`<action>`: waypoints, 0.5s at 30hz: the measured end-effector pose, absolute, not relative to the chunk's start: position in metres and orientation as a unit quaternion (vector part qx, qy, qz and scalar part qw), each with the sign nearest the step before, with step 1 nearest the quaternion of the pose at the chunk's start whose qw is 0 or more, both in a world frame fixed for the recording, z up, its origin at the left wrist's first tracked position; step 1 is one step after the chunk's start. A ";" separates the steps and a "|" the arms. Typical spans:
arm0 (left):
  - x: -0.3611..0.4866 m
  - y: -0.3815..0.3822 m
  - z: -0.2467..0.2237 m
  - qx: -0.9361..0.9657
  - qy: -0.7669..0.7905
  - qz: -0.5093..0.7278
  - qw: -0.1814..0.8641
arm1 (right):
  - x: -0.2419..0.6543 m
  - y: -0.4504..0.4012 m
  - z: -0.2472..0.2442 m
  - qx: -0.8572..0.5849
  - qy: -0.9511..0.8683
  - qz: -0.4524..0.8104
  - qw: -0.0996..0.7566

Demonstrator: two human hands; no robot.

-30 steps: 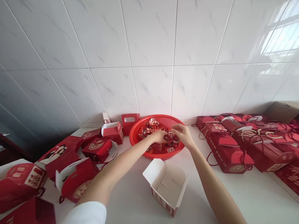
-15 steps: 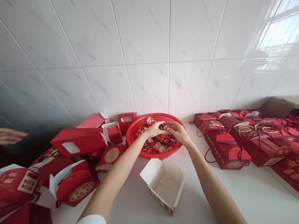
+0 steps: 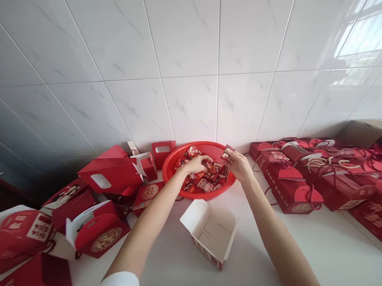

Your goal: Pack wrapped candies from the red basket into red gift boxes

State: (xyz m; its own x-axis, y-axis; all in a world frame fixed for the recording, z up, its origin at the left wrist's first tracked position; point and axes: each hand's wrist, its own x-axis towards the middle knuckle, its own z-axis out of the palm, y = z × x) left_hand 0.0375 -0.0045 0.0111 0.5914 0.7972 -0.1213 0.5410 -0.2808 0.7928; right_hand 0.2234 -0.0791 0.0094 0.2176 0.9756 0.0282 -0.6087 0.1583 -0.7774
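Over the red plastic basket (image 3: 170, 171) my left hand (image 3: 196, 164) hovers low, its fingers bent and apart, with nothing visible between them. Several wrapped candies (image 3: 205, 184) in red and dark packets fill the basket beneath it. At the basket's right rim, my right hand (image 3: 239, 165) pinches a small dark red wrapped candy (image 3: 229, 149) between thumb and fingers. In front of the basket stands an open carton (image 3: 214, 237), white inside and red-printed outside, with one flap raised toward the left. No candy shows inside it.
Open red gift boxes (image 3: 111, 174) are heaped on the left. Rows of closed dark red boxes (image 3: 284, 181) with cord handles stand on the right, a brown cardboard box (image 3: 358, 133) behind them. A tiled wall (image 3: 189, 109) rises behind the white countertop (image 3: 259, 258).
My hands have moved apart from above the basket; the right has shifted right with a candy. Another person's hand at the far left has left the view.
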 end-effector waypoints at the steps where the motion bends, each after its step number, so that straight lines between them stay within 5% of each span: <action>1: 0.037 -0.004 0.009 0.796 0.429 0.143 0.403 | 0.223 -0.079 0.010 -0.315 -0.264 0.571 0.710; 10: 0.058 0.007 0.012 0.847 0.433 0.092 0.292 | 0.220 -0.077 0.009 -0.282 -0.203 0.616 0.707; 15: 0.081 0.013 0.017 0.886 0.418 -0.036 0.198 | 0.220 -0.075 0.007 -0.277 -0.184 0.617 0.713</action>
State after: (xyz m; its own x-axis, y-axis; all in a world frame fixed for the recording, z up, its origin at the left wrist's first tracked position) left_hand 0.0814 0.0126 0.0165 0.6487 0.7256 -0.2296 0.7544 -0.5733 0.3197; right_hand 0.2205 -0.0749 0.0066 0.1697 0.9823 -0.0793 -0.7785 0.0842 -0.6219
